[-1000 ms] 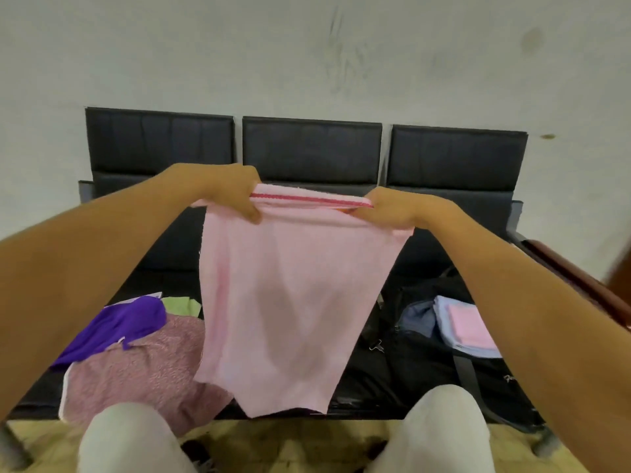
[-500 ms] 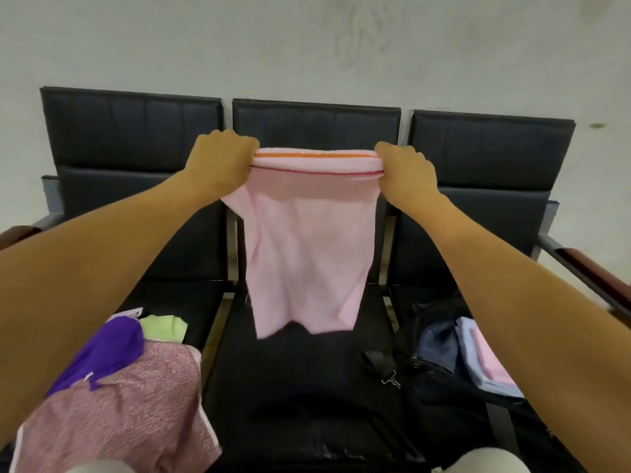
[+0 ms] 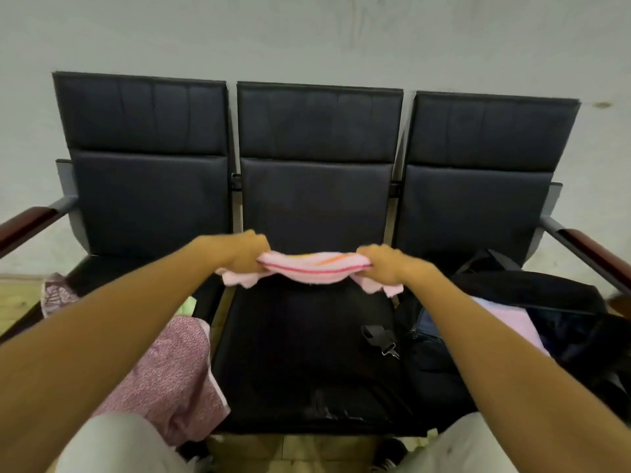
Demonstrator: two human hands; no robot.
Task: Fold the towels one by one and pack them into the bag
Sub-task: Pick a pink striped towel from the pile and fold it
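Observation:
A pink towel (image 3: pixel 312 268) with red and orange stripes lies bunched at the back of the middle black seat (image 3: pixel 307 353). My left hand (image 3: pixel 251 252) grips its left end and my right hand (image 3: pixel 380 262) grips its right end, both with fingers curled round the cloth. On the right seat sits an open dark bag (image 3: pixel 532 319), with folded pink and light blue towels (image 3: pixel 508 322) showing inside behind my right forearm.
A pile of unfolded towels, a mottled pink one (image 3: pixel 167 373) on top, lies on the left seat. A green cloth (image 3: pixel 187 305) peeks out behind it. A bag strap with a clip (image 3: pixel 382 337) rests on the middle seat. Wooden armrests (image 3: pixel 594 249) flank the bench.
Both hands dropped from chest height down to the middle seat with the pink towel. It hung open before and now lies low and bunched on the seat.

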